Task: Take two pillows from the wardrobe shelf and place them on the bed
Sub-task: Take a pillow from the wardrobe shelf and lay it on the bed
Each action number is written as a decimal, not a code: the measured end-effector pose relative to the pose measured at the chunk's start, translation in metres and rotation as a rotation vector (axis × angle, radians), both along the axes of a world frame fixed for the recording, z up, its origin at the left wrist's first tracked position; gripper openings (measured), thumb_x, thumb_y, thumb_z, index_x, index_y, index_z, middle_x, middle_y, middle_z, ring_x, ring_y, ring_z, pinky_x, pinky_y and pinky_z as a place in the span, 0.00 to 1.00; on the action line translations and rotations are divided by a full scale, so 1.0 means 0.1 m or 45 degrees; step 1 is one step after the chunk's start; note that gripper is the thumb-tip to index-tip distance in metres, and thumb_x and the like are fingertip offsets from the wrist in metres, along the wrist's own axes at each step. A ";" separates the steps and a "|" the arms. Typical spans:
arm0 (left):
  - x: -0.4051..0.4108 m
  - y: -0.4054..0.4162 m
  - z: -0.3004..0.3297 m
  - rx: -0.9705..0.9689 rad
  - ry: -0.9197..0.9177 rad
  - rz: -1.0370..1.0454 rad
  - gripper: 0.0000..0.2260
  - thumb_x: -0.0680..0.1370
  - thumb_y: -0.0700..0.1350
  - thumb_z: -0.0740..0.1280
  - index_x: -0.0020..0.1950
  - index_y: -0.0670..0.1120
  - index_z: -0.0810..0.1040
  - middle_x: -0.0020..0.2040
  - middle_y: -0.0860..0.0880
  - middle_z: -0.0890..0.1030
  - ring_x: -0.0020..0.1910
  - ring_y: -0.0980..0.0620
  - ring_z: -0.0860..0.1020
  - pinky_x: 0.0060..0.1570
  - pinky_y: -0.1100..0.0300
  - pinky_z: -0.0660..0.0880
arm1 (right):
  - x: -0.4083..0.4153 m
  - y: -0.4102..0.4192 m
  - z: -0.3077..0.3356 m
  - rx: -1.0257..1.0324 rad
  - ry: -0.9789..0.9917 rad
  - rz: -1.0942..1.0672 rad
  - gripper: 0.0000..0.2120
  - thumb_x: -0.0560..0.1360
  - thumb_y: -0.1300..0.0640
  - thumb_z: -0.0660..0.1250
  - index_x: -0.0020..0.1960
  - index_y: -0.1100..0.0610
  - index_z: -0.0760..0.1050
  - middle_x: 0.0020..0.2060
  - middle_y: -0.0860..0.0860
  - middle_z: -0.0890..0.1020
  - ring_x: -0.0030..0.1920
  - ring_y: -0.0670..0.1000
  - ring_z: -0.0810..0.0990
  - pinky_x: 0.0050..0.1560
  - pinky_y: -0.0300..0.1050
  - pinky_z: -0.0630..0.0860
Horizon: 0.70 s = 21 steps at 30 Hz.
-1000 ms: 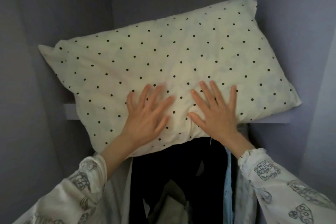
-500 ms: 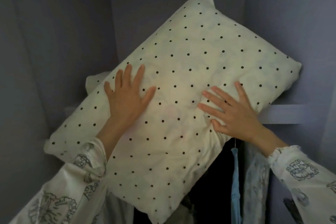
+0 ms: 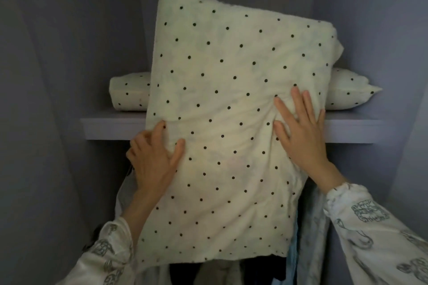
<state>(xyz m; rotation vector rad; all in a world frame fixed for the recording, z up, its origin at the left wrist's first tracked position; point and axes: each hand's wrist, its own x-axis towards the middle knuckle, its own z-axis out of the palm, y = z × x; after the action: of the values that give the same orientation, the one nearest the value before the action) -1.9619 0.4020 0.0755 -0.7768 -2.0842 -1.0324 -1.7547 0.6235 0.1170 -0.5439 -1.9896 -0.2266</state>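
Note:
A cream pillow with black dots (image 3: 227, 122) stands nearly upright in front of the wardrobe shelf (image 3: 111, 126), off the shelf. My left hand (image 3: 152, 162) grips its left edge, thumb on the front and fingers wrapped behind. My right hand (image 3: 301, 132) presses flat on its right side with fingers straight. A second dotted pillow (image 3: 129, 91) lies flat on the shelf behind it; only its two ends show, the right end (image 3: 352, 92) poking out past the held pillow.
Clothes hang below the shelf: dark garments (image 3: 185, 273) under the pillow and a pale blue one (image 3: 310, 227) at right. Grey wardrobe walls (image 3: 58, 76) close in on both sides and behind.
The pillow has swung from lying tilted on the shelf to nearly upright and come down off it, uncovering the second pillow. My left hand moved to its left edge and gripped it.

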 end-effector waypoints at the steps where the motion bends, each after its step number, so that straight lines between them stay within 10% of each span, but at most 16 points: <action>1: -0.03 -0.01 0.00 0.025 -0.028 -0.071 0.33 0.71 0.65 0.59 0.71 0.53 0.57 0.63 0.39 0.65 0.60 0.40 0.65 0.58 0.43 0.66 | -0.01 0.00 0.01 -0.006 -0.012 -0.006 0.25 0.78 0.48 0.57 0.74 0.45 0.56 0.76 0.52 0.52 0.76 0.53 0.46 0.68 0.72 0.51; 11: -0.06 0.16 -0.17 0.370 -0.553 -0.464 0.40 0.68 0.66 0.66 0.70 0.70 0.42 0.66 0.47 0.63 0.64 0.43 0.67 0.58 0.48 0.66 | -0.10 -0.17 -0.17 -0.946 0.659 0.075 0.50 0.61 0.31 0.68 0.73 0.42 0.44 0.72 0.52 0.59 0.71 0.55 0.60 0.63 0.58 0.65; 21: -0.07 0.12 -0.27 0.365 -0.637 -0.624 0.41 0.65 0.68 0.65 0.69 0.71 0.42 0.70 0.53 0.62 0.60 0.56 0.63 0.59 0.55 0.62 | 0.01 -0.06 -0.13 -1.362 0.641 0.237 0.54 0.48 0.31 0.74 0.68 0.53 0.60 0.64 0.52 0.71 0.63 0.54 0.71 0.63 0.54 0.69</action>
<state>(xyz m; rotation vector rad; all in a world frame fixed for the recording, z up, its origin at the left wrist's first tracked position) -1.9694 0.4139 0.0482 -0.9783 -2.1093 -1.9122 -1.7533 0.6180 0.1042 -0.9451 -1.5143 1.0499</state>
